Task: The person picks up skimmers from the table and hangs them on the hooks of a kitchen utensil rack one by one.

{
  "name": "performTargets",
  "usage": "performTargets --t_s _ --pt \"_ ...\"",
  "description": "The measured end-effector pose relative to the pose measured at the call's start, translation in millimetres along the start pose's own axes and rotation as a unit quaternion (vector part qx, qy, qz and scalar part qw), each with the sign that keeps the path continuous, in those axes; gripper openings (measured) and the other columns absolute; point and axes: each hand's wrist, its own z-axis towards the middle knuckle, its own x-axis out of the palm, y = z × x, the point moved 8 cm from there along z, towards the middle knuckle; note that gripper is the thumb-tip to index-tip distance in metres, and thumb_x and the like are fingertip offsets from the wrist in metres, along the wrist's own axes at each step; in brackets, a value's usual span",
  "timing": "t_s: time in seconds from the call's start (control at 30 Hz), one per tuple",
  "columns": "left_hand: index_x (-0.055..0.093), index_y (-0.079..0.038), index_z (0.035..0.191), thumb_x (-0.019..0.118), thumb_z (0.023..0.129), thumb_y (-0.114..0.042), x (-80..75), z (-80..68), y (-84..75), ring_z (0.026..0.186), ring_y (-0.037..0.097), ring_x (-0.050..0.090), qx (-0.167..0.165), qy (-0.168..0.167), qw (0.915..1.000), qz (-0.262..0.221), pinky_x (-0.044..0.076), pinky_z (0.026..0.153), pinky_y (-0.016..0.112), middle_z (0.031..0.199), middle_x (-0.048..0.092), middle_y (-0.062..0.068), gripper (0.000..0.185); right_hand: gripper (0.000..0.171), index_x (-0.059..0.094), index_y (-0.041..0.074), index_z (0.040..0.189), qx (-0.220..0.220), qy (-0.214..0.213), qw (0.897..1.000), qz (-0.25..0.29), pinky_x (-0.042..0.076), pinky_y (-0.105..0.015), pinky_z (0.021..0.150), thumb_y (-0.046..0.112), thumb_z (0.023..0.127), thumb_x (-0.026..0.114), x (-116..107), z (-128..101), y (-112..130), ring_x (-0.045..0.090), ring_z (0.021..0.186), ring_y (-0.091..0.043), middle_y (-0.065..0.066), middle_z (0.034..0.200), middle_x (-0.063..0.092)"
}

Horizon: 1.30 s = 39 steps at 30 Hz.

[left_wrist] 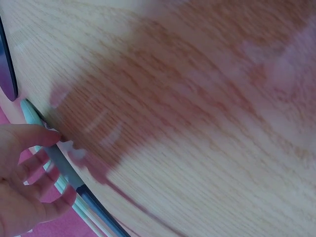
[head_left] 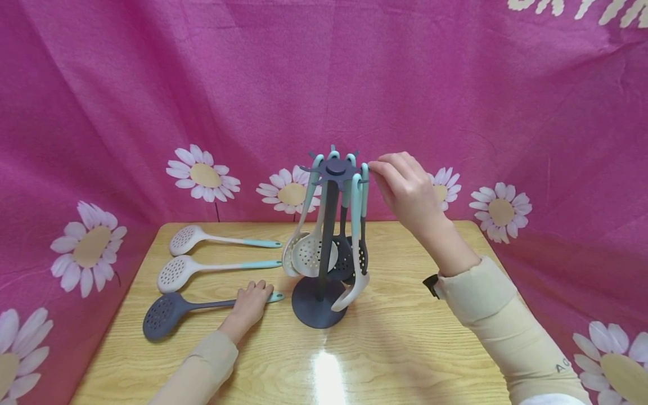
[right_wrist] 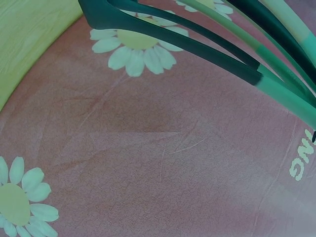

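Note:
My left hand (head_left: 251, 304) grips the turquoise handle end of a dark skimmer (head_left: 161, 316) lying flat on the table. In the left wrist view the thumb and fingers (left_wrist: 37, 185) lie on either side of that handle (left_wrist: 66, 168). My right hand (head_left: 407, 188) is raised beside a dark utensil stand (head_left: 319, 309). Its thumb and fingertips pinch a hook tip at the stand's top, right by the handle (head_left: 364, 194) of a hanging dark slotted utensil. A white ladle (head_left: 356, 289) hangs in front. The right wrist view shows hanging handles (right_wrist: 284, 96), not the hand.
Two white skimmers (head_left: 174, 274) with turquoise handle ends lie left, behind the dark one, heads pointing left. More white and dark slotted utensils (head_left: 309, 256) hang round the stand. A pink cloth (head_left: 283, 73) with daisies rises behind the wooden table (head_left: 405, 337).

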Motion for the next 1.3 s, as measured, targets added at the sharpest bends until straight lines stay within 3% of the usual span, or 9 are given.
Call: performTargets --t_s 0.33,0.6,0.8,1.1,1.3 --pt "0.064 -0.007 0.099 0.055 0.080 0.008 -1.9 -0.6 2.2 0.083 0.033 0.056 -0.001 0.004 0.9999 -0.011 0.046 0.065 0.050 0.092 0.058 0.010 0.026 0.008 0.063 -0.007 0.088 0.001 0.006 1.000 0.001 0.047 -0.037 0.065 -0.003 0.086 0.057 0.4 0.2 0.1 0.053 0.070 -0.030 -0.018 0.080 0.060" --pt "0.065 -0.008 0.092 0.064 0.070 0.011 -16.5 -6.1 0.2 0.075 0.030 0.057 0.030 -0.005 0.9989 -0.036 0.047 0.059 0.046 0.084 0.058 0.008 0.029 0.008 0.063 -0.007 0.089 0.005 0.010 1.000 0.002 0.047 -0.037 0.065 -0.003 0.085 0.058 1.3 0.1 -0.1 0.054 0.070 -0.030 -0.017 0.080 0.060" --pt "0.064 -0.008 0.088 0.076 0.068 0.000 -41.6 -8.1 -1.9 0.070 0.027 0.055 0.057 -0.019 0.9968 -0.053 0.047 0.056 0.039 0.077 0.053 0.005 0.025 0.009 0.063 -0.006 0.089 0.005 0.008 1.000 0.001 0.047 -0.037 0.065 -0.002 0.086 0.057 0.6 0.1 -0.4 0.053 0.070 -0.030 -0.018 0.080 0.060" --pt "0.060 -0.007 0.091 0.067 0.063 0.013 -89.3 -12.7 -8.7 0.070 0.019 0.053 0.094 -0.043 0.9914 -0.080 0.047 0.061 0.033 0.080 0.052 0.004 0.035 0.013 0.063 -0.006 0.088 0.005 0.006 1.000 -0.001 0.047 -0.037 0.064 -0.012 0.076 0.064 -0.3 1.2 0.4 0.053 0.069 -0.030 -0.017 0.079 0.060" --pt "0.060 -0.003 0.100 0.067 0.066 0.010 -125.5 -15.7 -8.6 0.075 0.021 0.054 0.093 -0.081 0.9843 -0.126 0.048 0.067 0.037 0.086 0.055 0.007 0.037 0.007 0.063 -0.006 0.088 0.004 0.007 1.000 0.000 0.047 -0.037 0.065 -0.004 0.084 0.059 -0.2 0.8 0.2 0.053 0.070 -0.030 -0.017 0.080 0.060"
